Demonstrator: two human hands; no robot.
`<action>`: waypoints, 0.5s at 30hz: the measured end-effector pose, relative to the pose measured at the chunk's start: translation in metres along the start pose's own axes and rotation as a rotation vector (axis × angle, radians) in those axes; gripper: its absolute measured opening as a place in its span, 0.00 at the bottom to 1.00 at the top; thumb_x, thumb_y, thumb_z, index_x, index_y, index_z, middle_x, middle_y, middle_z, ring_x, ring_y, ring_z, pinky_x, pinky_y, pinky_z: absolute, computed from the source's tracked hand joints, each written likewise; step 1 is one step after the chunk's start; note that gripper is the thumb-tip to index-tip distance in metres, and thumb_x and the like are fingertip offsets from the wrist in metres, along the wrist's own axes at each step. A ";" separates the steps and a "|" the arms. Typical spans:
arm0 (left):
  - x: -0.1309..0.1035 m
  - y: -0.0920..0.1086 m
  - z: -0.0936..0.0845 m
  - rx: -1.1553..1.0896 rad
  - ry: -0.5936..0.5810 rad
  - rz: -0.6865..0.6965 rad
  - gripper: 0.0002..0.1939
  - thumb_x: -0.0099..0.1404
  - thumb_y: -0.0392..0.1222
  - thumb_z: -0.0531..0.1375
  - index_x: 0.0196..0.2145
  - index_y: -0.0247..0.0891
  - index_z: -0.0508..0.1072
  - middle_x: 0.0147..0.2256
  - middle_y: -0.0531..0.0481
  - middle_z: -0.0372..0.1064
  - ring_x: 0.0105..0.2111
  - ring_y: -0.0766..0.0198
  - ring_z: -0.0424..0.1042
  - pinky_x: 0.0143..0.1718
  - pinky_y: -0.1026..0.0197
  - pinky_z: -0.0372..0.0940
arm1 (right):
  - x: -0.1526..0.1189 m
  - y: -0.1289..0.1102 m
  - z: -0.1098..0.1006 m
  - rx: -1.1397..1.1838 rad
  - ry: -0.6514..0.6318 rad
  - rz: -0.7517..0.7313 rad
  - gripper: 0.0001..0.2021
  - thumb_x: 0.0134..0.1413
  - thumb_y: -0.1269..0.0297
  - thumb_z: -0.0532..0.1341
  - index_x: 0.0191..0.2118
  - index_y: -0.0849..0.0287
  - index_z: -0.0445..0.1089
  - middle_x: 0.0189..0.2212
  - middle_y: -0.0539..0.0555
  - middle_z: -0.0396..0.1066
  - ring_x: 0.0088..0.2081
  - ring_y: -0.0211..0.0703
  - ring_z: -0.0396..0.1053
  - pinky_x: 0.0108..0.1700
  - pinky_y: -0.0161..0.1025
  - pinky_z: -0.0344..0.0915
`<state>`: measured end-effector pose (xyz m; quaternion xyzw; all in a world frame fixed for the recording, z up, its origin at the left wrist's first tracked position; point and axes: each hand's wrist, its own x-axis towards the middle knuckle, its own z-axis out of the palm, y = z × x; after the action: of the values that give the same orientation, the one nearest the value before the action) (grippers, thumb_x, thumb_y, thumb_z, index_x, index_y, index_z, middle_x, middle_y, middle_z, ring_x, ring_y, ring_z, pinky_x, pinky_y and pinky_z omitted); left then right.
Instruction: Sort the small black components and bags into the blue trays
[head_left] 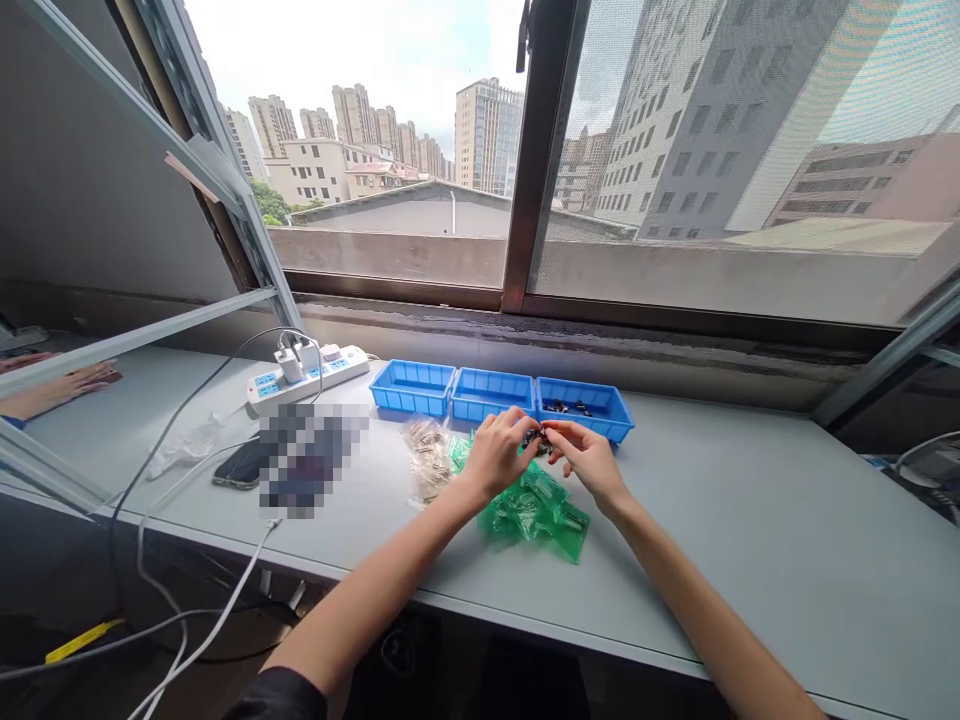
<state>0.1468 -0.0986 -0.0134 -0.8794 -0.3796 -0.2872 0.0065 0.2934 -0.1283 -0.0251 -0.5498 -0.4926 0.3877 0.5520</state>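
Observation:
My left hand (496,455) and my right hand (589,458) meet over the table in front of the blue bins, fingertips pinched close together. Between them is a small dark part (535,437), too small to identify. Below my hands lies a pile of green plastic bags (536,510), with small dark pieces showing in some of them. To the left of the pile, a clear plastic bag (427,455) contains many thin, light brown or metallic pieces. Just behind my fingers, the right-hand blue bin (621,418) holds several small dark parts.
The middle blue bin (491,390) and the left blue bin (412,382) stand alongside. Farther left are a power strip (341,368) with plugs, a dark phone (244,466), crumpled white plastic (184,445) and loose cables. Another person's hand (75,383) rests beyond the metal frame (225,180).

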 end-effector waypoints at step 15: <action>0.000 0.001 0.000 0.005 0.016 0.033 0.09 0.65 0.46 0.55 0.35 0.39 0.70 0.39 0.50 0.68 0.35 0.63 0.68 0.37 0.60 0.60 | -0.003 -0.008 0.001 0.093 -0.014 0.049 0.23 0.32 0.47 0.66 0.34 0.59 0.72 0.29 0.53 0.73 0.19 0.32 0.61 0.16 0.31 0.55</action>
<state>0.1473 -0.0990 -0.0131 -0.8831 -0.3658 -0.2933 0.0163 0.2909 -0.1314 -0.0173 -0.5327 -0.4641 0.4277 0.5639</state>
